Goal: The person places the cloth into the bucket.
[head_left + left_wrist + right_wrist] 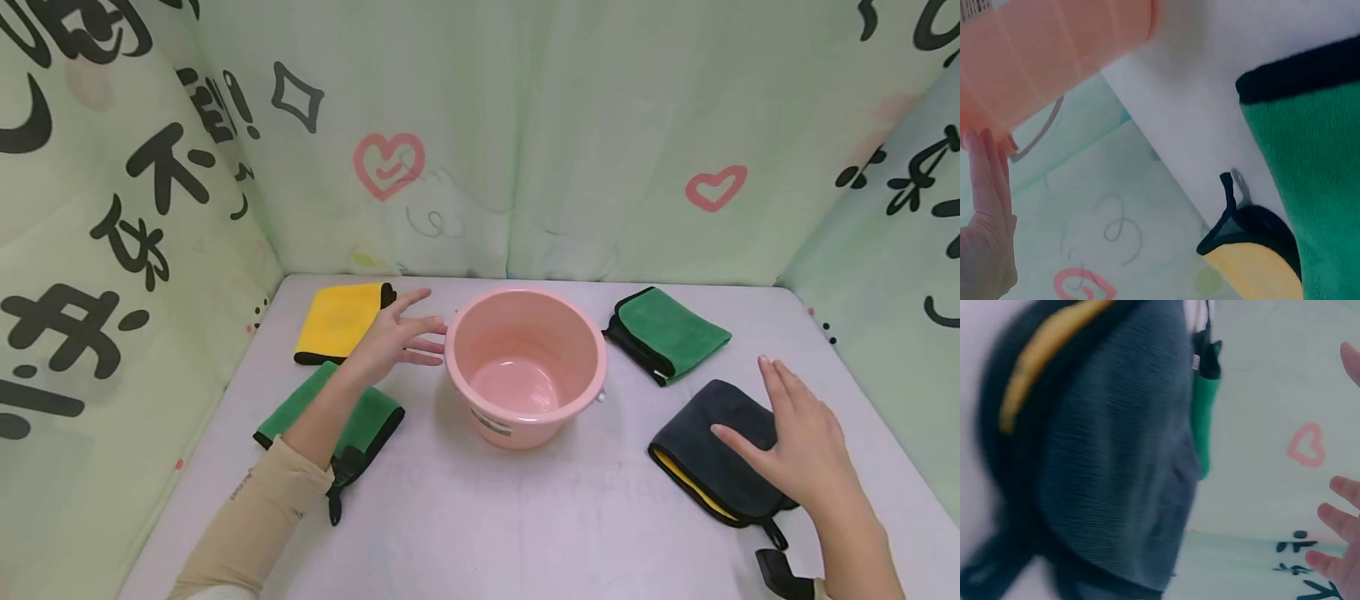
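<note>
A pink plastic bucket (525,367) stands empty in the middle of the white table (480,517). My left hand (393,337) is open, fingers spread, its fingertips (985,169) right beside the bucket's (1047,56) left wall. Under its forearm lies a folded green cloth (367,417) with black trim. My right hand (802,442) is open and hovers over a folded dark grey cloth (720,454) with a yellow inner side; I cannot tell whether it touches. In the right wrist view the dark cloth (1110,469) is blurred.
A folded yellow cloth (337,321) lies at the back left and a second green cloth (667,333) at the back right. Printed fabric walls (480,125) close in the table on three sides. A black strap (780,575) lies near my right wrist.
</note>
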The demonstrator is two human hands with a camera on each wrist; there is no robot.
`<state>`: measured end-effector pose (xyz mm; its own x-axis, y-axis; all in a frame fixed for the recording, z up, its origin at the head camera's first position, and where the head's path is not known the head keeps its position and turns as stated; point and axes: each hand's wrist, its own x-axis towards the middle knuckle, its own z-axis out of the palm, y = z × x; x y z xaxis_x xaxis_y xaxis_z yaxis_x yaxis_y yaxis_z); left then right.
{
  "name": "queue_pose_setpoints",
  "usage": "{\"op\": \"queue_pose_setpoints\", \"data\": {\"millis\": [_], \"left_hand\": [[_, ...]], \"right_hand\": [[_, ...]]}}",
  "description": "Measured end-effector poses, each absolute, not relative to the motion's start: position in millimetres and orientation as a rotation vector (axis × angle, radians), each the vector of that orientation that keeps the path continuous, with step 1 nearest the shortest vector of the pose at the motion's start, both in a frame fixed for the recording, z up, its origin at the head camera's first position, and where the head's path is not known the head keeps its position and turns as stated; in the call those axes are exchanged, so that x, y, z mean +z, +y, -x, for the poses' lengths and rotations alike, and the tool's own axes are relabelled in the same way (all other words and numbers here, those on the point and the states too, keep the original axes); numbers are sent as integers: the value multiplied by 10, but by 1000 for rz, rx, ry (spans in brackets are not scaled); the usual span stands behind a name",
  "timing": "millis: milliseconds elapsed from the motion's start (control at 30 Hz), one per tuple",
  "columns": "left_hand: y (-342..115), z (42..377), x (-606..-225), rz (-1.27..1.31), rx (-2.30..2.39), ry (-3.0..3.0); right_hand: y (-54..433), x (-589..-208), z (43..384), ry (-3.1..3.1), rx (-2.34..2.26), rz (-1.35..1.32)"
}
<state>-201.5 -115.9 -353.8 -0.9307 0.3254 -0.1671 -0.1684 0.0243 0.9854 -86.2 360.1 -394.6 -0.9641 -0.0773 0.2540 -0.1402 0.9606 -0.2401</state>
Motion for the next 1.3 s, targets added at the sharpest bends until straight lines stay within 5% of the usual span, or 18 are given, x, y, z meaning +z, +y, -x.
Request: {"op": "queue_pose_setpoints", "data": {"millis": [1300], "left_hand": [[-1022, 2027, -3671, -90, 1880, 1983]], "right_hand": [[3528, -4600, 646, -3194, 151, -172]]}}
